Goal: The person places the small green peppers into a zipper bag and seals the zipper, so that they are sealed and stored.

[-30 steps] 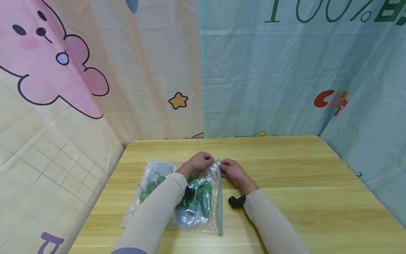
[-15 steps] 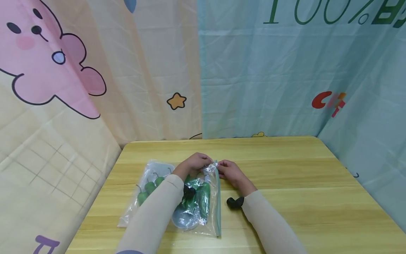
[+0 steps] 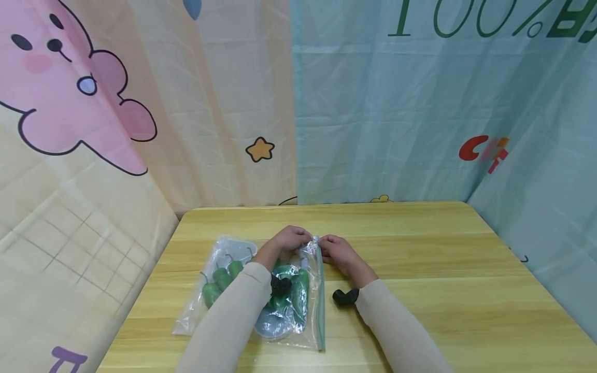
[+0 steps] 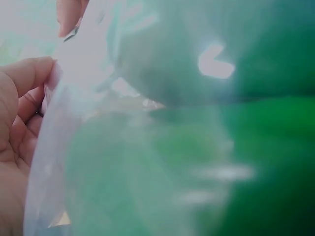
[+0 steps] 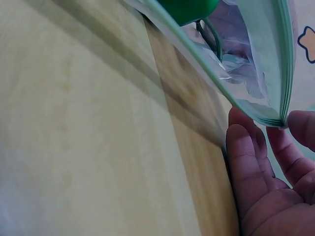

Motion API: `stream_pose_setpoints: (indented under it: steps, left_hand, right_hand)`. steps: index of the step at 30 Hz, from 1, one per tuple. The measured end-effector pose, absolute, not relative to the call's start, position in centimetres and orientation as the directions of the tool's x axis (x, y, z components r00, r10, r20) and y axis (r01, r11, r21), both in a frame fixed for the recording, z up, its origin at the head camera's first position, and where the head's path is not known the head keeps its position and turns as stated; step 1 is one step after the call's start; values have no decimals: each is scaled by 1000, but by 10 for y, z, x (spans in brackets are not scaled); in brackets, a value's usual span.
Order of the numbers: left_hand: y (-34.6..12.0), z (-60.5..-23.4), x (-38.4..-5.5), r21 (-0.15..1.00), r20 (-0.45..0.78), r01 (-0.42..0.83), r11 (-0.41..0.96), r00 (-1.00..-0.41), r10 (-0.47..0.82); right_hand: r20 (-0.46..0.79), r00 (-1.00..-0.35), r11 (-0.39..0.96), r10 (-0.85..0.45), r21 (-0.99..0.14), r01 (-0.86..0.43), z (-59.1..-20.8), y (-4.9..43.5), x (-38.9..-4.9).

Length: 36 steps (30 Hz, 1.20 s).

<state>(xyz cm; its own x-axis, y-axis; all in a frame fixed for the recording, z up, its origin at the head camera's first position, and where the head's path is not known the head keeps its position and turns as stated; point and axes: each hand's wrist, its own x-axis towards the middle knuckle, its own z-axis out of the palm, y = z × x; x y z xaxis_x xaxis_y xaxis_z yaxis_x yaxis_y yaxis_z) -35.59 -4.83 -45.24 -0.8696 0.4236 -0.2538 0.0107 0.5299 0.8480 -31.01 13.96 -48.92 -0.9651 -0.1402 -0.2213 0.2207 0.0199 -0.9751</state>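
Observation:
A clear zip bag (image 3: 310, 339) lies on the table with several green peppers (image 3: 300, 300) and a round clear container (image 3: 274, 325) in it. Its green zip strip (image 3: 321, 311) runs along the right side; in the right wrist view the two zip edges (image 5: 286, 59) stand apart and meet at the corner. My left hand (image 3: 291, 239) pinches the bag film by the far corner between thumb and forefinger. At the far end of the strip, my right hand (image 3: 339, 251) pinches the corner with thumb and finger, its other fingers curved below.
Left of my left sleeve (image 3: 228, 321) lies a clear plastic package (image 3: 188, 318) with more green peppers (image 3: 221, 278) and a pale tray (image 3: 240, 246). The wooden table (image 3: 420, 300) ends at printed curtains (image 3: 373, 129) behind and on both sides.
Both hands stay at the far corner of the bag. The far end of the zip strip has bent slightly left. The head view has shifted a little.

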Motion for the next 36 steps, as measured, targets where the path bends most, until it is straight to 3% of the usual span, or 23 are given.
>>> stream_pose_setpoints:
  steps: [26,36]
  left_hand:
    - [-40,-449,-351,866,-267,-16,500,-859,436]
    - [-37,-455,-352,888,-331,-141,437,-857,396]
  right_hand:
    - [-186,-972,2,-142,-982,187,-492,139,-309]
    - [-167,-974,35,-156,-986,163,-493,139,-307]
